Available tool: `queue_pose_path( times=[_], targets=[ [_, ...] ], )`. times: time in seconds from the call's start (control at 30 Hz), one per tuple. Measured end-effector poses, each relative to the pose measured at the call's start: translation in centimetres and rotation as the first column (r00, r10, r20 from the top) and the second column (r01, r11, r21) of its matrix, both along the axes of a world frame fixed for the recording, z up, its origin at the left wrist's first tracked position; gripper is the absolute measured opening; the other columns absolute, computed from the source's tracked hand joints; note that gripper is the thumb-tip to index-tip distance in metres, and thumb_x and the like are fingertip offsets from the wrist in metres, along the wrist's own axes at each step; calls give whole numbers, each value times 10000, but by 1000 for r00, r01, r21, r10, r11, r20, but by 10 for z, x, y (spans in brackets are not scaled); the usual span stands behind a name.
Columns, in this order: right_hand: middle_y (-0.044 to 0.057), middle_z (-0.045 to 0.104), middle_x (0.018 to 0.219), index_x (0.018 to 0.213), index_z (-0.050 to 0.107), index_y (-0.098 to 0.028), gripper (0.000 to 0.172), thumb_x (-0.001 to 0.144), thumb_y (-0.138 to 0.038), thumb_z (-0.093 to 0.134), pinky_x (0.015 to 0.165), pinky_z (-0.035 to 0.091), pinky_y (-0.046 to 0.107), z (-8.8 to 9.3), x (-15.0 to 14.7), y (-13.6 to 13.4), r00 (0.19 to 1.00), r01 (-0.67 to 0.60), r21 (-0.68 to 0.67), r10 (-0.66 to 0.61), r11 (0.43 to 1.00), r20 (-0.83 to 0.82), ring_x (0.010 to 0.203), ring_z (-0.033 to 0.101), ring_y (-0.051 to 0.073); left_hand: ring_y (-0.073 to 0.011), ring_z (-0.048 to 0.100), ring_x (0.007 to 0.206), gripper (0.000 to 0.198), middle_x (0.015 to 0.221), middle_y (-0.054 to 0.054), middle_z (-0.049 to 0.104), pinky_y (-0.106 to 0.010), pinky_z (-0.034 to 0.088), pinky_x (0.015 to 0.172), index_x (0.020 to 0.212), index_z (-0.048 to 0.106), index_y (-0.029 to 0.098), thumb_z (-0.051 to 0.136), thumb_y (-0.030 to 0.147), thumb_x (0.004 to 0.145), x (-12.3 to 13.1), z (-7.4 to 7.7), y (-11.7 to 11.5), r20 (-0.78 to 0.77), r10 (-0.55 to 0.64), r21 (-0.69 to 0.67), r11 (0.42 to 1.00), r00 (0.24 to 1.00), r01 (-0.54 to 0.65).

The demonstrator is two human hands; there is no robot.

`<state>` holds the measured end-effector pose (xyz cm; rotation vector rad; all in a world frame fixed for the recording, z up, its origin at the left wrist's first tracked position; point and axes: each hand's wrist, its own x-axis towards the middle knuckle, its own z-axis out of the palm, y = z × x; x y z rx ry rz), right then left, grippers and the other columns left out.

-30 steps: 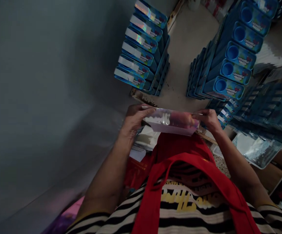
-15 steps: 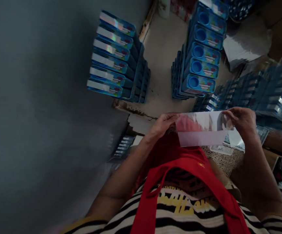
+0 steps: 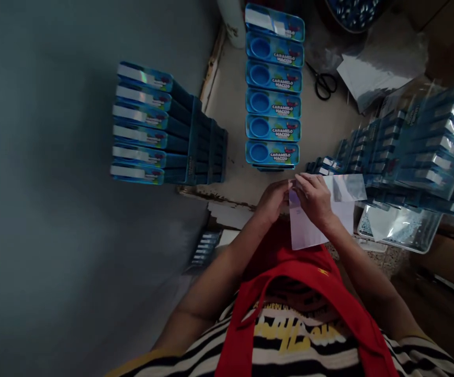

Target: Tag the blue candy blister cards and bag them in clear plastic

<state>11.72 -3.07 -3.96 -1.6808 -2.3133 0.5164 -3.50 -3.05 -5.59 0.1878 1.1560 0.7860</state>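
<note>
Close to my chest, both hands hold a thin white sheet (image 3: 305, 233) with a glossy see-through strip (image 3: 350, 186) along its upper part. My left hand (image 3: 274, 200) pinches the sheet's left corner. My right hand (image 3: 316, 201) lies over it, fingertips closed at the same corner, right beside the left fingers. Whether the strip is attached to the sheet is hidden by the right hand. Just beyond the hands stands a row of blue boxes (image 3: 273, 127) printed "CARAMELO MACIZO", each with a round recess; the farthest box has a shiny pale strip across it.
More blue boxes (image 3: 138, 137) with pale strips stand at the left by the wall. Wrapped stacks of boxes (image 3: 423, 152) fill the right. Black-handled scissors (image 3: 326, 86), white sheets (image 3: 362, 78), a metal tray (image 3: 419, 230) and a bowl (image 3: 354, 15) are also there.
My right hand has moved left from the sheet's far end to the corner by my left hand. More of the white sheet shows below. The view has shifted, bringing the scissors into sight.
</note>
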Motion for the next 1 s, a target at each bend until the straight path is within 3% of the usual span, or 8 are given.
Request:
queue_pose_path(
  times=[0.13, 0.3, 0.47, 0.6, 0.73, 0.83, 0.9, 1.0],
  targets=[
    [163, 718, 1382, 1424, 691, -178, 422, 1072, -192, 458, 1157, 521, 472, -9, -5, -13, 1000, -28, 5, 28, 1000, -1, 1264, 652, 299, -141, 612, 680, 189, 782, -16, 705, -249, 475, 587, 822, 658, 193, 763, 341, 770, 6, -1, -3, 54, 58, 0, 998, 997, -58],
    [139, 651, 1507, 1512, 621, -186, 525, 1048, -112, 388, 1223, 487, 489, -17, 0, -35, 997, -69, 15, 68, 998, 24, 1466, 559, 283, -177, 690, 823, 145, 814, -49, 750, -270, 502, 641, 760, 641, 190, 704, 292, 841, 11, 5, 0, 147, 60, 41, 997, 987, -67],
    [144, 715, 1419, 1360, 732, -177, 408, 1082, -160, 434, 1139, 517, 414, -8, 12, -37, 995, -101, 90, 99, 991, 16, 1324, 664, 258, -221, 720, 923, 140, 892, -65, 792, -312, 544, 728, 808, 693, 192, 741, 322, 786, 8, 13, 1, 121, 16, 152, 988, 993, -34],
    [77, 826, 939, 1023, 827, -253, 241, 1058, -289, 592, 875, 526, 366, 22, 19, -42, 998, -68, 64, 68, 996, 11, 909, 743, 225, -201, 696, 876, 236, 916, -33, 783, -302, 532, 746, 867, 703, 186, 687, 420, 837, 8, -4, 2, -6, -87, 213, 973, 996, 87],
    [21, 718, 655, 828, 801, -265, 237, 991, -398, 692, 678, 472, 330, 84, 20, -41, 958, 124, -76, -139, 989, -252, 591, 602, 164, -201, 673, 834, 292, 866, -27, 759, -305, 512, 768, 866, 709, 191, 697, 482, 852, -2, -12, -4, -211, -150, 242, 949, 966, 200],
    [-33, 586, 563, 850, 801, -259, 242, 886, -498, 810, 503, 382, 281, 135, 14, -17, 753, 308, -351, -452, 884, -479, 478, 432, 123, -248, 703, 854, 244, 910, -55, 783, -340, 511, 794, 915, 757, 231, 786, 446, 803, -26, 20, -20, -602, -146, 244, 902, 785, 355],
    [-57, 499, 525, 812, 788, -244, 297, 805, -530, 869, 435, 315, 256, 159, 6, 8, 589, 286, -522, -577, 804, -566, 453, 351, 102, -254, 711, 821, 214, 878, -63, 777, -358, 527, 788, 873, 753, 250, 776, 459, 832, -47, 57, -31, -762, 1, 284, 899, 647, 334],
    [-78, 436, 519, 774, 763, -229, 329, 734, -525, 900, 406, 297, 230, 176, -9, 44, 455, 163, -634, -628, 756, -632, 454, 290, 76, -193, 708, 722, 377, 958, -47, 779, -321, 557, 678, 1113, 723, 274, 725, 576, 887, -66, 112, -28, -611, 225, 454, 885, 759, 103]
  ],
)
